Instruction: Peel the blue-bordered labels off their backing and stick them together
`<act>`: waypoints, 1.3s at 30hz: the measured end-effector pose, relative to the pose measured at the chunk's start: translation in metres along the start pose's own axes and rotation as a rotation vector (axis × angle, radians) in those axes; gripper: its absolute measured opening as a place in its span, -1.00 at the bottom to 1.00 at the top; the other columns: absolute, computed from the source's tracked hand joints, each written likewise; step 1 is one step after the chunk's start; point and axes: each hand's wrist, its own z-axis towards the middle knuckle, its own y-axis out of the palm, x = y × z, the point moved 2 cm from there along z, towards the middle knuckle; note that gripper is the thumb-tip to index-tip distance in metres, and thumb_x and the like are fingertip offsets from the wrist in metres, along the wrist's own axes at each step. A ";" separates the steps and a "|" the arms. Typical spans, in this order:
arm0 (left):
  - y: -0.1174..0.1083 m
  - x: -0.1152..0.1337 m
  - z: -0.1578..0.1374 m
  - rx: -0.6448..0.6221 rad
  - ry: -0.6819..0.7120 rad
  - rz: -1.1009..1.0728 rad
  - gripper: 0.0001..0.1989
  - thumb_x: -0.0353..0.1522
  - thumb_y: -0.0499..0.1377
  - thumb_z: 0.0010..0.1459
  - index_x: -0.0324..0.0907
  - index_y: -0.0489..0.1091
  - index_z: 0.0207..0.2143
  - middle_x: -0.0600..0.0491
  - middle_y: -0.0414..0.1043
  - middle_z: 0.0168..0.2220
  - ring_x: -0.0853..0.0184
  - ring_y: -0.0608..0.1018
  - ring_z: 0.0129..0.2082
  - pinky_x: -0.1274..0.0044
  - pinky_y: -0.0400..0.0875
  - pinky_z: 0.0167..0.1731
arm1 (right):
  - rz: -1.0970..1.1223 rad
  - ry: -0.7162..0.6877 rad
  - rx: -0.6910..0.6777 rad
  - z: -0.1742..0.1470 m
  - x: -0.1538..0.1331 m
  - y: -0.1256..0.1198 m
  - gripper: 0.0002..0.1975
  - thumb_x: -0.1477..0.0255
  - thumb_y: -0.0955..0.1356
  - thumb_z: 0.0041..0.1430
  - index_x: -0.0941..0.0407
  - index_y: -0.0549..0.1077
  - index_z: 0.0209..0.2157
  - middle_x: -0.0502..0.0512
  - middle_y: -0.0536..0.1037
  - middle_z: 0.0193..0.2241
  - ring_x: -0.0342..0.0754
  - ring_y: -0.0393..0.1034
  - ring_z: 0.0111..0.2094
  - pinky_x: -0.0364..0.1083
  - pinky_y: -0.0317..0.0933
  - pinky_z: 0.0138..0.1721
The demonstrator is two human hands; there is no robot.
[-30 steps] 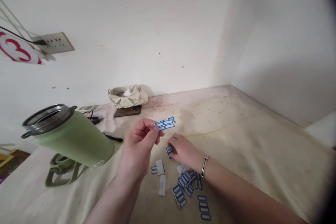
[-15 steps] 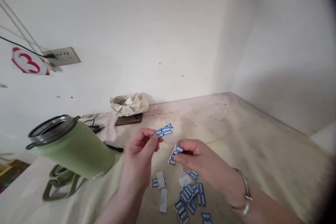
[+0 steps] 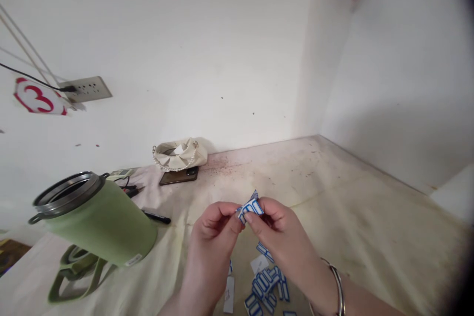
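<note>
My left hand (image 3: pixel 217 229) and my right hand (image 3: pixel 279 222) meet above the cloth, thumbs and fingertips pinched. Between them are small white paper cutouts (image 3: pixel 249 210) with thick blue outlines, at least two overlapping. The fingers cover part of them, so I cannot tell exactly which hand grips which piece. Below my right hand lies a loose pile of similar blue-outlined cutouts (image 3: pixel 264 284), some overlapping. A plain white paper slip (image 3: pixel 259 263) and another white slip (image 3: pixel 229 295) with a faint pencil mark lie beside the pile. My left hand hides part of the cutouts under it.
On the left a large green tumbler (image 3: pixel 103 222) leans, with a green handled lid (image 3: pixel 74 276) beside it. A black marker (image 3: pixel 157 217), a phone (image 3: pixel 179 177) and a cream handbag (image 3: pixel 181 153) lie on the cream cloth (image 3: pixel 355 237). White walls meet behind, with a socket (image 3: pixel 91 89).
My hands were apart, each with its own blue-outlined cutouts. Now they have come together and the cutouts overlap. The view has shifted slightly.
</note>
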 end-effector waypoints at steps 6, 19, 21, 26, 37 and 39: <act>0.004 -0.002 -0.002 0.036 -0.027 -0.033 -0.94 -0.36 0.25 0.01 -0.16 0.47 -0.43 0.13 0.46 -0.47 0.42 0.42 -0.41 0.62 0.30 -0.35 | -0.009 -0.022 0.060 -0.001 0.000 0.002 -0.83 0.39 0.27 0.09 0.12 0.34 -0.54 -0.05 0.36 -0.62 -0.18 0.19 -0.59 -0.20 0.07 -0.59; 0.003 -0.004 0.000 -0.010 0.019 0.046 -0.93 -0.34 0.22 0.05 -0.16 0.42 -0.41 0.14 0.43 -0.48 0.43 0.41 -0.42 0.62 0.29 -0.35 | -0.053 -0.025 0.056 0.003 0.006 0.000 -0.86 0.41 0.29 0.07 0.10 0.24 -0.52 -0.08 0.29 -0.60 -0.17 0.20 -0.56 -0.20 0.11 -0.58; 0.001 -0.004 0.002 -0.009 0.024 0.051 -0.91 -0.33 0.21 0.07 -0.16 0.40 -0.44 0.17 0.37 -0.52 0.45 0.37 -0.45 0.64 0.26 -0.39 | -0.028 -0.033 0.101 0.006 0.005 -0.004 -0.85 0.44 0.34 -0.01 0.08 0.26 -0.38 -0.05 0.33 -0.48 -0.15 0.25 -0.49 -0.22 0.13 -0.58; -0.001 0.000 0.003 -0.015 0.003 0.088 -0.92 -0.37 0.20 0.05 -0.18 0.37 -0.48 0.19 0.28 -0.61 0.48 0.29 -0.55 0.65 0.18 -0.49 | -0.063 -0.043 -0.043 0.009 -0.002 -0.012 -0.87 0.42 0.34 0.03 0.09 0.34 -0.32 -0.05 0.34 -0.48 -0.17 0.23 -0.49 -0.22 0.11 -0.57; -0.001 -0.003 0.007 -0.142 -0.266 -0.246 -0.89 -0.37 0.22 0.04 -0.22 0.35 -0.47 0.15 0.29 -0.60 0.51 0.25 -0.60 0.64 0.12 -0.53 | -0.152 -0.092 -0.177 0.005 -0.009 -0.017 -0.56 0.49 0.38 -0.03 0.00 0.27 -0.07 -0.05 0.38 -0.39 -0.19 0.25 -0.50 -0.21 0.17 -0.54; -0.001 -0.001 0.006 -0.189 -0.332 -0.334 -0.90 -0.38 0.22 0.04 -0.23 0.35 -0.46 0.12 0.33 -0.56 0.51 0.27 -0.59 0.62 0.14 -0.52 | -0.196 -0.137 -0.214 0.005 -0.013 -0.018 -0.59 0.51 0.38 -0.03 -0.02 0.30 -0.10 -0.06 0.38 -0.40 -0.19 0.27 -0.48 -0.20 0.20 -0.50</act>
